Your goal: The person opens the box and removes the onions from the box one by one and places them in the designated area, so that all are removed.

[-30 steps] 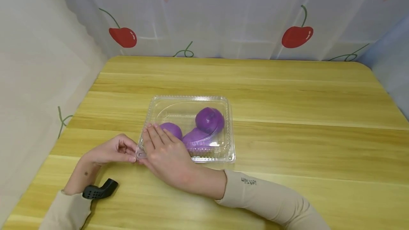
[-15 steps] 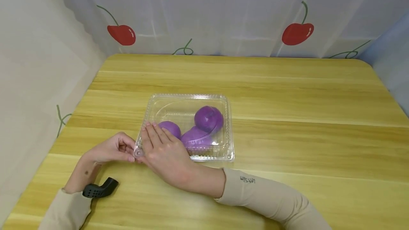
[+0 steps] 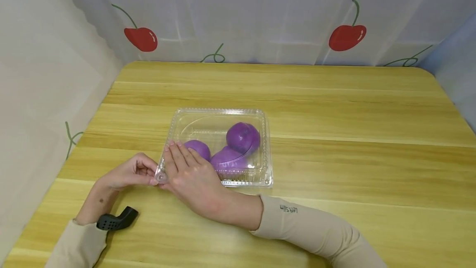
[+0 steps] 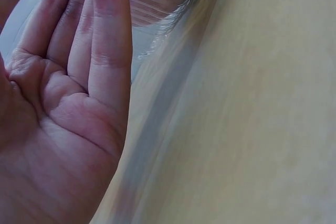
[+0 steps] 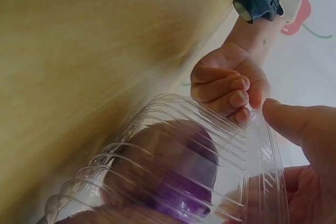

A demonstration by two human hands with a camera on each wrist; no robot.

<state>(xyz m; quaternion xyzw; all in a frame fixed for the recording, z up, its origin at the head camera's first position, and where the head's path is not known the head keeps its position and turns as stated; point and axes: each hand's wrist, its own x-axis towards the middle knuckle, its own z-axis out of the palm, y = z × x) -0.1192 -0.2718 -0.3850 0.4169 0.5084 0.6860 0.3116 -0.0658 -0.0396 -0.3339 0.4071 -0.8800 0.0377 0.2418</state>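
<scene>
A clear plastic clamshell box, its lid down, rests on the table. Inside are several smooth purple rounded things, among them one at the far right and one under the right fingers. At the near left corner, my left hand pinches the rim between thumb and fingers; its palm faces the left wrist camera. My right hand lies across the lid's left side, fingers straight and together. In the right wrist view, the right thumb touches the rim beside the left fingertips, near the ribbed wall.
The wooden table stretches out on all sides of the box. Behind it hangs a curtain printed with cherries and flowers. A black device is worn at the left wrist, by the beige sleeve.
The left thumb has shifted slightly closer against the box's corner. Both hands and the box otherwise keep their places; the head view has tilted a little.
</scene>
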